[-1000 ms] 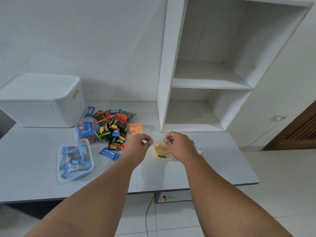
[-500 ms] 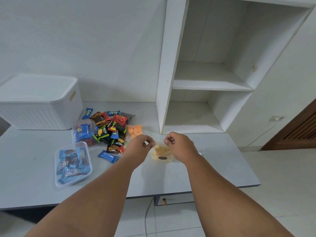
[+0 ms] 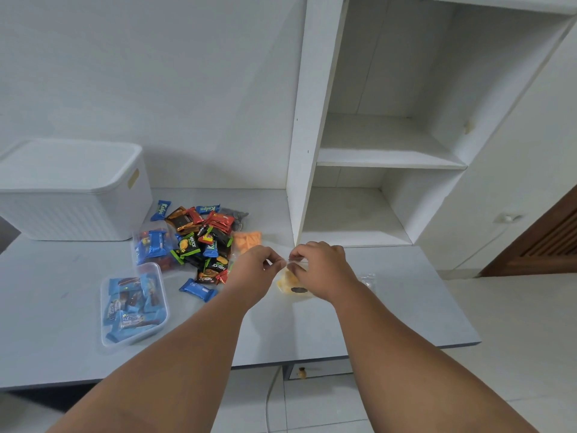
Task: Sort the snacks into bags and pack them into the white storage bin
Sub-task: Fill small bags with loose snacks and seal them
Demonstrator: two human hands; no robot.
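My left hand (image 3: 254,270) and my right hand (image 3: 321,270) pinch the top edge of a clear plastic bag (image 3: 292,285) holding yellow snacks, low over the grey table (image 3: 390,307). A pile of mixed wrapped snacks (image 3: 203,242) lies just left of my hands, with an orange snack packet (image 3: 247,240) at its right edge. One blue wrapper (image 3: 198,289) lies apart near my left forearm. The white storage bin (image 3: 68,189), lid on, stands at the back left.
A clear bag of blue snacks (image 3: 132,304) lies at front left and another filled clear bag (image 3: 153,248) behind it. A crumpled clear bag (image 3: 367,278) lies right of my hands. White shelving (image 3: 374,151) rises behind; the table's front edge is close.
Both hands stay pinched on the bag's top edge and have drawn slightly closer together. The view has shifted a little.
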